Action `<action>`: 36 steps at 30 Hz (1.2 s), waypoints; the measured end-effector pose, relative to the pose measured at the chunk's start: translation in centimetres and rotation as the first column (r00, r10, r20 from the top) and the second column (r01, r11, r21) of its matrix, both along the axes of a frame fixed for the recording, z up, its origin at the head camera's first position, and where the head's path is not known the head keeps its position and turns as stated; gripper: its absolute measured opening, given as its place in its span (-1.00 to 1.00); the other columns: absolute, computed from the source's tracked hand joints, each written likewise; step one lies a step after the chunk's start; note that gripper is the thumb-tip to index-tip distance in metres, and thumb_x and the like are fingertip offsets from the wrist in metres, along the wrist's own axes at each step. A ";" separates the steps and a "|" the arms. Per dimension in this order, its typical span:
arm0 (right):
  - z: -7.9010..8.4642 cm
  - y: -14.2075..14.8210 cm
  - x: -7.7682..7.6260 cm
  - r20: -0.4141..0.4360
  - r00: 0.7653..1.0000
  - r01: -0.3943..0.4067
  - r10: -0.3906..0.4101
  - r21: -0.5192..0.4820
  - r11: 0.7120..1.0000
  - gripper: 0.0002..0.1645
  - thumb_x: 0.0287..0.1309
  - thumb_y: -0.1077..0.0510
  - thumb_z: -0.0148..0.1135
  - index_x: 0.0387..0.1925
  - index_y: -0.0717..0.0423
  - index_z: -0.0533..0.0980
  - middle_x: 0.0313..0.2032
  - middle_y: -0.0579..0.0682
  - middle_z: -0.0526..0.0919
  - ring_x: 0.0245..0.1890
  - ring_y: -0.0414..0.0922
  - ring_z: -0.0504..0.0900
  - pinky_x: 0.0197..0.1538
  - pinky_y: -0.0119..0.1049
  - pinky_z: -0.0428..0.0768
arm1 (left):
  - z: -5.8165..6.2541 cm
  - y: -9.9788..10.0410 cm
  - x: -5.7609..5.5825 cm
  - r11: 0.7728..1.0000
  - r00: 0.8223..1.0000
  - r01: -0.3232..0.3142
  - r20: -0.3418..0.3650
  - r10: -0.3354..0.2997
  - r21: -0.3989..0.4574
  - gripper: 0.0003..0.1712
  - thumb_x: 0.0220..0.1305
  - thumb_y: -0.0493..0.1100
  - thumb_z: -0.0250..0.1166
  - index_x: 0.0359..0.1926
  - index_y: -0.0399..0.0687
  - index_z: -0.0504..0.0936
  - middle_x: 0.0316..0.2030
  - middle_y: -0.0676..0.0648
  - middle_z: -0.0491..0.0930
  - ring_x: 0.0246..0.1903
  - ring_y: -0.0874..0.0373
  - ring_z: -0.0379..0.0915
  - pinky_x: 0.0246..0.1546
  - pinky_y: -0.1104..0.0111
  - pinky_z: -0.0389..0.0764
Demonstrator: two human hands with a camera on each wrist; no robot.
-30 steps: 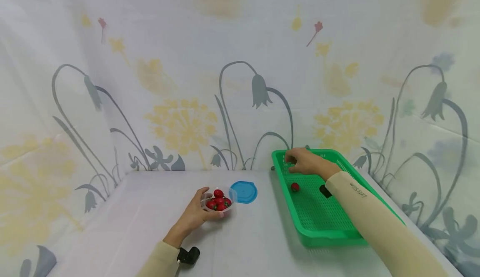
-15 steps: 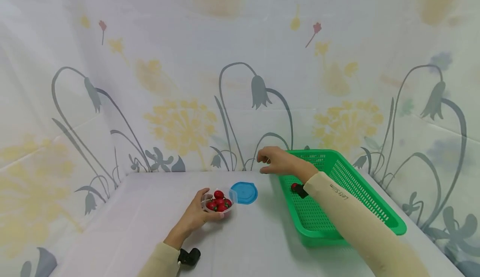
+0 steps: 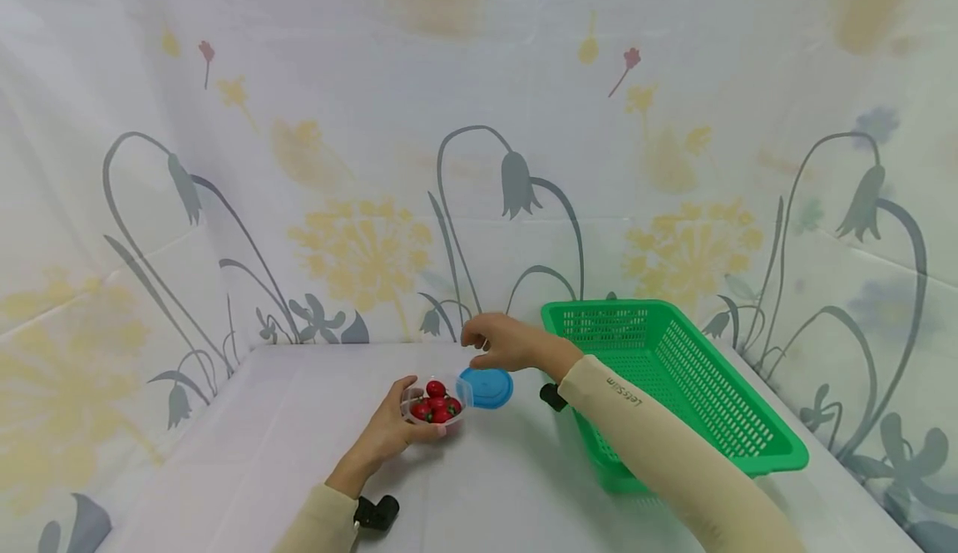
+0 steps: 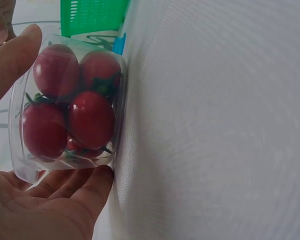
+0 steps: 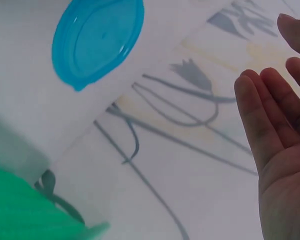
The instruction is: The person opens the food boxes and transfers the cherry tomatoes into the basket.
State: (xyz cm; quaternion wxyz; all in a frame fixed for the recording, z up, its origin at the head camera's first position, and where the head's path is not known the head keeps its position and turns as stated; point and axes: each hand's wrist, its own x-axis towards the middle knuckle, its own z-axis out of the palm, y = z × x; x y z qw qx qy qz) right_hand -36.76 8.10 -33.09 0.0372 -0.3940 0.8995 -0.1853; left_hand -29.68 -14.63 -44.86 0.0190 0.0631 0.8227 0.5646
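A clear plastic container (image 4: 117, 150) of cherry tomatoes (image 3: 437, 403) stands on the white table. My left hand (image 3: 392, 424) holds it from the left, thumb on the near side and fingers round the far side. Red fruit with green stems shows through its wall in the left wrist view. Over the blue lid (image 5: 100, 42), which lies behind and right of the container, hovers my right hand (image 3: 505, 343). Its thumb stands apart from loosely bent fingers, and nothing shows between them. The right forearm crosses the green basket (image 3: 763, 461) and hides part of its inside.
The basket takes up the right side of the table (image 3: 516, 495). A flower-printed cloth (image 3: 359, 162) hangs behind the table. Black wrist cameras (image 3: 377, 513) sit under both sleeves.
My right hand has moved left from above the basket to above the lid. The tomato seen in the basket is now hidden behind the right arm. The left hand stays put.
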 end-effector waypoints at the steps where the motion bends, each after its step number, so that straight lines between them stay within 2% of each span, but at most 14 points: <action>1: -0.2 -0.4 0.1 0.005 1.000 -0.006 0.006 0.007 1.000 -0.70 0.13 0.11 0.36 -0.09 -0.01 0.53 -0.16 -0.16 0.56 -0.10 -0.12 0.54 -0.07 -0.39 0.54 | 0.0 0.0 0.0 1.000 1.000 0.000 -0.002 0.000 0.001 0.16 -0.14 -0.05 0.58 0.41 -0.16 0.09 0.28 -0.23 0.31 0.26 -0.25 0.18 0.17 -0.12 0.32; 6: -1.1 -2.2 0.6 0.032 0.998 -0.051 0.050 0.046 0.998 -0.70 0.12 0.13 0.36 -0.08 -0.04 0.55 -0.16 -0.20 0.57 -0.13 -0.16 0.56 -0.12 -0.47 0.54 | 0.2 0.0 0.0 1.000 1.000 0.001 -0.008 -0.001 0.002 0.16 -0.14 -0.05 0.58 0.41 -0.15 0.08 0.27 -0.21 0.32 0.26 -0.24 0.18 0.18 -0.12 0.31; 14: -2.8 -4.3 0.9 0.080 0.993 -0.093 0.085 0.110 0.990 -0.69 0.10 0.15 0.38 -0.08 -0.02 0.58 -0.16 -0.18 0.60 -0.16 -0.22 0.54 -0.15 -0.48 0.55 | 0.1 -0.1 -0.1 1.000 1.000 -0.001 -0.008 0.001 0.003 0.16 -0.15 -0.06 0.58 0.40 -0.15 0.09 0.27 -0.22 0.31 0.27 -0.22 0.17 0.21 -0.11 0.27; 19: -3.7 -5.2 0.8 0.071 0.991 -0.127 0.118 0.135 0.983 -0.74 0.12 0.19 0.35 -0.11 -0.02 0.58 -0.16 -0.19 0.60 -0.13 -0.21 0.53 -0.11 -0.47 0.54 | 0.0 -0.2 0.1 1.000 1.000 0.007 -0.003 -0.007 0.021 0.15 -0.14 -0.08 0.58 0.40 -0.15 0.09 0.29 -0.23 0.29 0.27 -0.20 0.18 0.22 -0.07 0.28; 27: -4.0 -5.9 0.7 0.011 0.990 -0.141 0.142 0.197 0.970 -0.70 0.17 0.25 0.28 -0.06 -0.05 0.61 -0.15 -0.23 0.62 -0.14 -0.20 0.54 -0.03 -0.42 0.52 | 0.1 -0.2 0.1 1.000 1.000 0.009 -0.008 -0.009 0.025 0.15 -0.13 -0.06 0.58 0.40 -0.16 0.08 0.29 -0.23 0.28 0.26 -0.22 0.19 0.19 -0.07 0.32; 32: -3.9 -6.1 0.6 0.009 0.991 -0.134 0.135 0.209 0.969 -0.61 0.13 0.37 0.21 -0.06 -0.04 0.63 -0.13 -0.19 0.63 -0.12 -0.19 0.54 0.01 -0.40 0.52 | 0.0 -0.2 0.0 1.000 1.000 0.003 -0.011 -0.003 0.016 0.15 -0.13 -0.07 0.58 0.40 -0.16 0.08 0.30 -0.24 0.26 0.25 -0.22 0.20 0.19 -0.05 0.33; 36: -4.0 -6.3 0.5 0.013 0.991 -0.130 0.131 0.215 0.968 -0.59 0.07 0.42 0.24 -0.08 -0.02 0.64 -0.17 -0.19 0.60 -0.17 -0.24 0.52 -0.02 -0.43 0.52 | 0.0 -0.2 0.0 1.000 1.000 -0.001 -0.012 0.001 0.009 0.15 -0.13 -0.06 0.58 0.40 -0.16 0.09 0.30 -0.24 0.26 0.25 -0.21 0.21 0.18 -0.04 0.34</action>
